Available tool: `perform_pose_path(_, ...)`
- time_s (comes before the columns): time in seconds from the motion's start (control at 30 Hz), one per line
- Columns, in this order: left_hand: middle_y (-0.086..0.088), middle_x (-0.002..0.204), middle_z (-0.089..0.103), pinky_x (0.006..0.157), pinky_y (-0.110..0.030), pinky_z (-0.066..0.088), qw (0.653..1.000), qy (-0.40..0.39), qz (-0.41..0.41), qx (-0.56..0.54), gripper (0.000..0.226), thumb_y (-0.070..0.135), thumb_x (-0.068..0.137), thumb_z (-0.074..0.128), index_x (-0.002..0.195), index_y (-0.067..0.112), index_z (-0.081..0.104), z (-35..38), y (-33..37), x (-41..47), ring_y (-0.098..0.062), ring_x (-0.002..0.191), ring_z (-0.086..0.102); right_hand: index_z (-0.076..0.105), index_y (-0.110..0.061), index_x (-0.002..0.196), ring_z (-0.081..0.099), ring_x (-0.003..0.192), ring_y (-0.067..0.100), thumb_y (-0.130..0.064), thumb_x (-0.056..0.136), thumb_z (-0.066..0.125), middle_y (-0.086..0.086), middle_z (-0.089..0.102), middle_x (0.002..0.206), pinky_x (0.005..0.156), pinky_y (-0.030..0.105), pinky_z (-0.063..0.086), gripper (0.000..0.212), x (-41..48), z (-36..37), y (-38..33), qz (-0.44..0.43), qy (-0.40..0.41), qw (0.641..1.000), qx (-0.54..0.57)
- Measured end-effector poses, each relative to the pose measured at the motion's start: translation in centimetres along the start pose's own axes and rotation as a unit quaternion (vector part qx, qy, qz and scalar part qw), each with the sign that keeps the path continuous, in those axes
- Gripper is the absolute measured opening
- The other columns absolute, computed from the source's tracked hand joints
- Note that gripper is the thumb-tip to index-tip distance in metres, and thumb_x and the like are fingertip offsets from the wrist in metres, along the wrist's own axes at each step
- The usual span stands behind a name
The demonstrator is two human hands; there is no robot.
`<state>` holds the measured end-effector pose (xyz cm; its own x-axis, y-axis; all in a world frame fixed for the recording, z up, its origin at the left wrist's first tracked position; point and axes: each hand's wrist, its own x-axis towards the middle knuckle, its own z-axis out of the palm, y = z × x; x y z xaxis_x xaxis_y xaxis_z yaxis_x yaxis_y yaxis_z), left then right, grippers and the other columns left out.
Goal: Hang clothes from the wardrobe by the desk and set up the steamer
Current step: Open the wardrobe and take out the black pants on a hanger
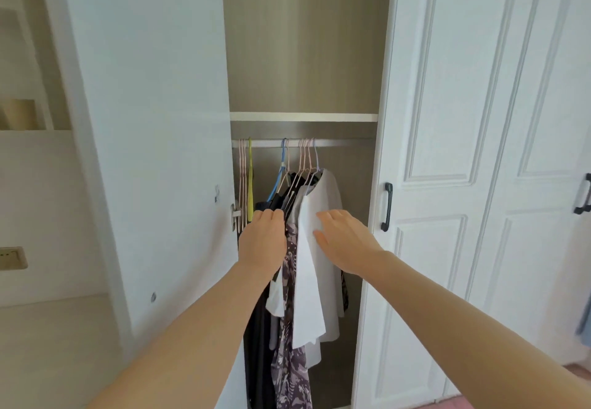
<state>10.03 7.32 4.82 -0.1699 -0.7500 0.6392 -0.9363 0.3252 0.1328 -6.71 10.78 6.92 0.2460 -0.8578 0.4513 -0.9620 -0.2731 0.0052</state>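
The wardrobe stands open, and a rail [345, 143] inside carries several hangers with clothes. A white shirt [315, 280] hangs at the right of the bunch, a purple patterned garment [291, 373] beside it, and dark clothes [260, 344] to the left. My left hand [263, 242] has its fingers curled into the dark clothes near their shoulders. My right hand [343, 240] lies with straight fingers against the white shirt's front. Several bare hangers [244, 181], pink and yellow, hang at the rail's left end. No steamer shows.
The open left door [153, 152] stands close beside my left arm. A shut panelled door [428, 184] with a black handle [387, 207] is at the right. A shelf [303, 117] spans above the rail. A wall niche and a socket [12, 258] lie far left.
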Motion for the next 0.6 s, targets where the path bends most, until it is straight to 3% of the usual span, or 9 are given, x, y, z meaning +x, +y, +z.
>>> perform_pose_path(0.2, -0.011, 0.104, 0.058, 0.067, -0.037, 0.050, 0.996, -0.029, -0.072, -0.031, 0.020, 0.004, 0.092, 0.050, 0.112, 0.007, 0.052, 3.5, -1.2, 6.8, -0.028, 0.091, 0.060, 0.047, -0.006, 0.129, 0.047, 0.120, 0.028, -0.032, 0.100, 0.040, 0.012, 0.054, 0.128, 0.096, 0.039, 0.046, 0.040, 8.1, 4.4, 2.0, -0.018, -0.011, 1.000, 0.004)
perform_pose_path(0.4, -0.015, 0.103, 0.061, 0.071, -0.036, 0.048, 0.991, -0.051, -0.103, -0.066, 0.026, -0.002, 0.090, 0.051, 0.115, 0.003, 0.050, 7.1, -2.8, 11.5, -0.031, 0.092, 0.060, 0.052, -0.005, 0.120, 0.047, 0.116, 0.030, -0.031, 0.099, 0.041, 0.014, 0.056, 0.121, 0.098, 0.038, 0.040, 0.036, 15.8, 8.3, 3.0, -0.061, 0.006, 0.998, -0.014)
perform_pose_path(0.6, -0.016, 0.106, 0.061, 0.074, -0.033, 0.050, 0.990, -0.065, -0.121, -0.029, 0.020, -0.003, 0.091, 0.050, 0.110, 0.002, 0.052, 10.6, -5.3, 13.6, -0.029, 0.097, 0.061, 0.033, -0.007, 0.144, 0.024, 0.141, 0.032, -0.032, 0.099, 0.041, 0.015, 0.043, 0.143, 0.115, 0.043, 0.023, 0.053, 21.0, 12.5, 2.9, -0.087, -0.012, 0.995, -0.039)
